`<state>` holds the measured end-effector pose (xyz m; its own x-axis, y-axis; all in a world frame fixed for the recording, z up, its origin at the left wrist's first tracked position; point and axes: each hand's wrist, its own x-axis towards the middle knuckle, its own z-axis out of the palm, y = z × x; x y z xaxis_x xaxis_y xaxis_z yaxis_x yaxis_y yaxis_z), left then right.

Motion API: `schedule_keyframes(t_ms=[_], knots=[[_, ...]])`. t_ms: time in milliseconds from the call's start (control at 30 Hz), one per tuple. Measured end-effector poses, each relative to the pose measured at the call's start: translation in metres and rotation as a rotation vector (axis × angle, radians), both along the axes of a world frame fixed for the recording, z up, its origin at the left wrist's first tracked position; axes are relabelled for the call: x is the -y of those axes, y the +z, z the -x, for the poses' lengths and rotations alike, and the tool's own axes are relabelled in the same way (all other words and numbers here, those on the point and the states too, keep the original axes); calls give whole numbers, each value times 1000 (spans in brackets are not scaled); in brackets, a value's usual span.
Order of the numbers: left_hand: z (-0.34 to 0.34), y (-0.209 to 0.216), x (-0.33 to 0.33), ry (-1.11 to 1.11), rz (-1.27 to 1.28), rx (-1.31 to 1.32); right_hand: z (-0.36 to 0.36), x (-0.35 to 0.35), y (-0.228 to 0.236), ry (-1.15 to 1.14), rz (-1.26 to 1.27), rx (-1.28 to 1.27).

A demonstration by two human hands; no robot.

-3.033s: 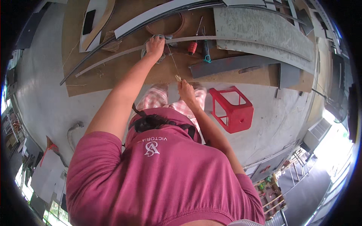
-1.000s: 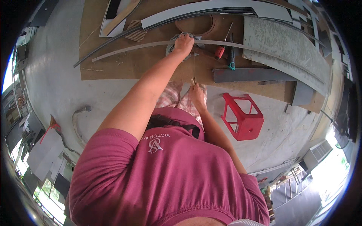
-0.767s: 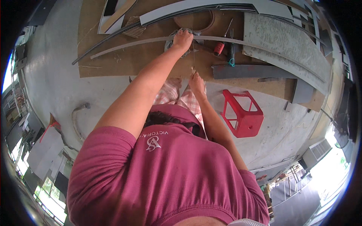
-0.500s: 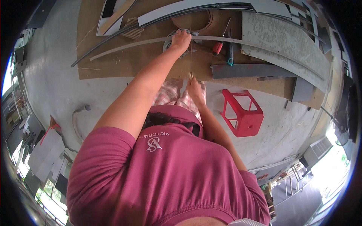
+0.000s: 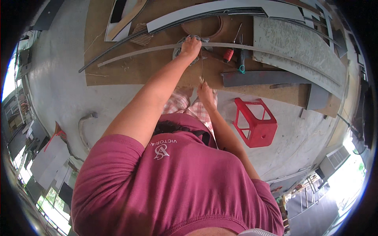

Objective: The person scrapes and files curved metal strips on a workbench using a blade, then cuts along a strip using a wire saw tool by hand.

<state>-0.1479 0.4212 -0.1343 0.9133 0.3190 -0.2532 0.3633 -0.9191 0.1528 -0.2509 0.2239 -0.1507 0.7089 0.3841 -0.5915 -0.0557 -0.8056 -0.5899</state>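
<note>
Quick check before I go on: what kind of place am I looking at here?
Most likely a small fabrication workshop, worked on the floor. A brown board lies on bare concrete, with long curved grey strips and a red-handled screwdriver on it, and a red plastic stool beside.

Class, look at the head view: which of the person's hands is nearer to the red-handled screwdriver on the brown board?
Left. The left hand rests on the long curved strip, just left of the red-handled screwdriver. The right hand is lower, near the board's edge.
</note>
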Motion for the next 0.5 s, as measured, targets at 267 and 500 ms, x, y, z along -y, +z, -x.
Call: schedule_keyframes(t_ms=[267,500], knots=[[2,0,1,-25,-12,-34,-3,0,-3,34,24,53],[1,-3,1,2,14,-57,1,3,-14,58,-32,-21]])
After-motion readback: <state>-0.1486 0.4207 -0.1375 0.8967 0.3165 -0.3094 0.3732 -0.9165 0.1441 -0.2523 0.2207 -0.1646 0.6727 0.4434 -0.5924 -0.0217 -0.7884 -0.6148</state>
